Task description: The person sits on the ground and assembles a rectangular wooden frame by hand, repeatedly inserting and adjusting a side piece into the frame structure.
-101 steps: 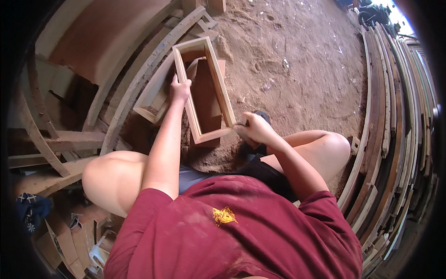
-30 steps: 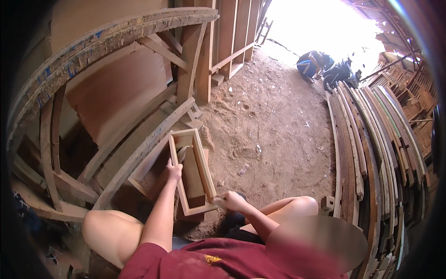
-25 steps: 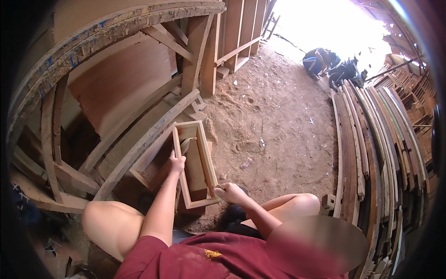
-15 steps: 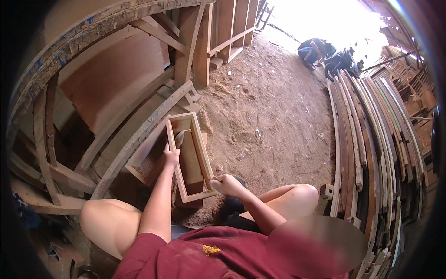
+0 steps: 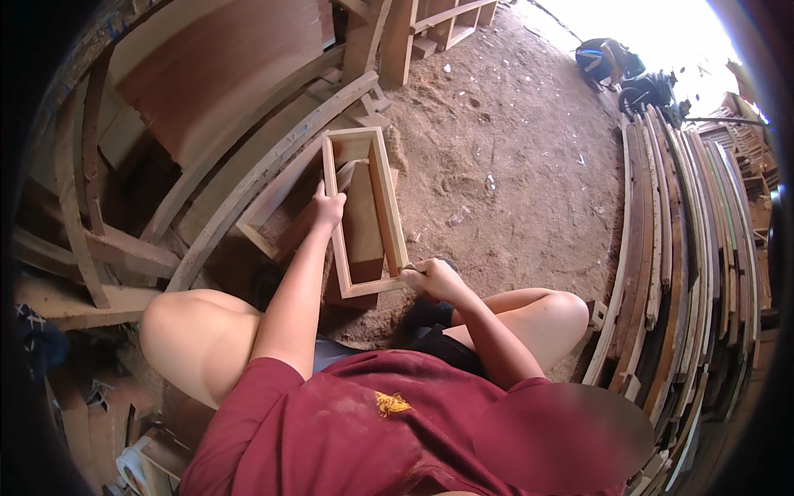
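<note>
Firstly, brown sandy ground [image 5: 529,190], loose and uneven, running off to a bright opening. Next, one long stack of weathered narrow timber boards [image 5: 662,273], right side, laid lengthwise away from the body. One large framework of rough, dusty wooden beams [image 5: 277,157], left side. One seated person in a maroon short-sleeved shirt [image 5: 356,430], knees spread.

One box-like brown wooden piece [image 5: 285,188], left of and partly behind the following item. One oblong, hollow frame of pale bare wood [image 5: 392,202]: ahead of the person, between both hands; long axis pointing away from the body, far end leaning slightly left, near short side toward the lap. Seen through it, one flat brown wooden board [image 5: 361,227]; whether the frame rests on it cannot be told.

One bare left hand [image 5: 331,207]: wrapped on the left long side, about midway along, gripping it. One bare right hand [image 5: 434,279]: fingers bent in at the near right corner, so the nearer of the two to the near short side; how tightly curled, and whether round a small item, cannot be told. Lastly, pale scraps [image 5: 490,182], scattered on the sand.
</note>
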Motion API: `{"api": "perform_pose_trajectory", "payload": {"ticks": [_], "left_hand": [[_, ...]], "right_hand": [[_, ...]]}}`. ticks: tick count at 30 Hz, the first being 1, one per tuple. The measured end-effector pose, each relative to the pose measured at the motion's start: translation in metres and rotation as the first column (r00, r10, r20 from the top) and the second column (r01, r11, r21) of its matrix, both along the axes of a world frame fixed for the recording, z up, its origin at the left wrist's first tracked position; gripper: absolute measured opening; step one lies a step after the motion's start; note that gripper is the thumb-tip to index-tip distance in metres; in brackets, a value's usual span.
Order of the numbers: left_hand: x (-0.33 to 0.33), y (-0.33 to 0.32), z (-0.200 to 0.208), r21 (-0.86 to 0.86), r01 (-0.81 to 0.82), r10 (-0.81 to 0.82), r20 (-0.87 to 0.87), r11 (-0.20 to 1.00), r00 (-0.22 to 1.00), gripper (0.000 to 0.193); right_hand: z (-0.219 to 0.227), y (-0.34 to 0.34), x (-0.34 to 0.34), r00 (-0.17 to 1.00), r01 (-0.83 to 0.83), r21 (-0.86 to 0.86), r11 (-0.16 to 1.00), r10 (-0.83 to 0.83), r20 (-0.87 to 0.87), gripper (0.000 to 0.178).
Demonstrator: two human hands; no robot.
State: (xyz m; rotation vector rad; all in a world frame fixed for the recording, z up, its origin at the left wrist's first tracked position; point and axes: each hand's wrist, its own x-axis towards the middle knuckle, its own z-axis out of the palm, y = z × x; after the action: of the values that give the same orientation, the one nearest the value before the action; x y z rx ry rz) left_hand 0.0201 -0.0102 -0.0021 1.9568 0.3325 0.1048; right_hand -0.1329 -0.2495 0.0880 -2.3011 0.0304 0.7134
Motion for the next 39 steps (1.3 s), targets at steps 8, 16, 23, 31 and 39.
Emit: {"api": "perform_pose_trajectory", "payload": {"ticks": [8, 16, 23, 31, 39], "left_hand": [[0.012, 0.012, -0.032, 0.008, 0.030, -0.029, -0.074, 1.000, 0.997, 0.083], [0.002, 0.001, 0.006, -0.050, 0.060, -0.062, -0.034, 0.997, 0.998, 0.083], [0.005, 0.004, -0.007, -0.019, 0.031, -0.031, 0.000, 0.999, 1.000, 0.082], [-0.003, 0.000, 0.006, 0.082, 0.002, 0.003, -0.051, 0.997, 0.999, 0.079], [-0.008, -0.005, 0.026, -0.044, 0.083, -0.087, -0.103, 0.996, 0.991, 0.084]], "right_hand": [[-0.019, 0.002, 0.008, 0.993, 0.014, 0.037, 0.999, -0.019, 0.118, 0.040], [-0.020, -0.005, 0.017, 0.995, 0.052, -0.087, 0.995, -0.044, 0.093, 0.042], [-0.016, -0.011, 0.007, 0.991, -0.026, -0.063, 0.998, 0.034, 0.132, 0.046], [-0.004, -0.007, 0.003, 0.997, -0.081, -0.018, 0.997, 0.081, -0.010, 0.038], [-0.014, -0.009, -0.002, 0.993, -0.065, -0.108, 0.992, 0.075, 0.090, 0.038]]}}
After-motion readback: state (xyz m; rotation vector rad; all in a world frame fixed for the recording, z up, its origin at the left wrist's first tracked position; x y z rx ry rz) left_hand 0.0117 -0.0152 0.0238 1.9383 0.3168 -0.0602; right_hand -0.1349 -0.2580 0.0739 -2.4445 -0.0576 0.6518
